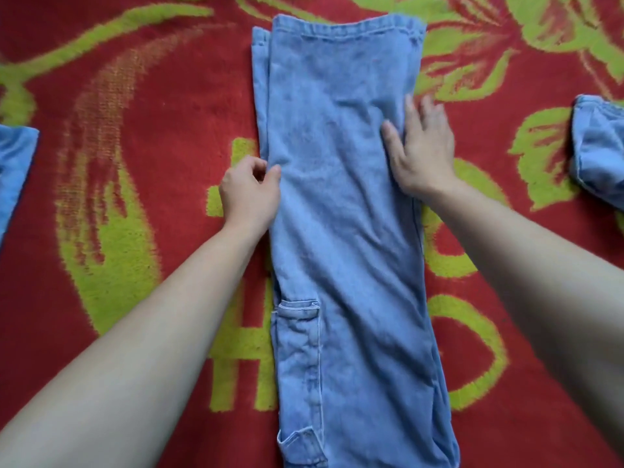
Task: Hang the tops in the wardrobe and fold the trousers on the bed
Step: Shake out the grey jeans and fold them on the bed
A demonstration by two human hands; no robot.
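A blue cloth piece peeks in at the left edge. Another blue jean piece lies bunched up at the right edge. Both lie well apart from the trousers, and nothing lies on top of them.

The trousers are soft, pale blue jean cloth, folded long and thin, with a sewn pocket low on the left. They lie in the middle of a fuzzy red blanket with big green leaves.

The left hand pinches the trousers' left edge. The right hand presses flat on the right side, fingers spread.

Green letters show on the blanket, too covered to read.
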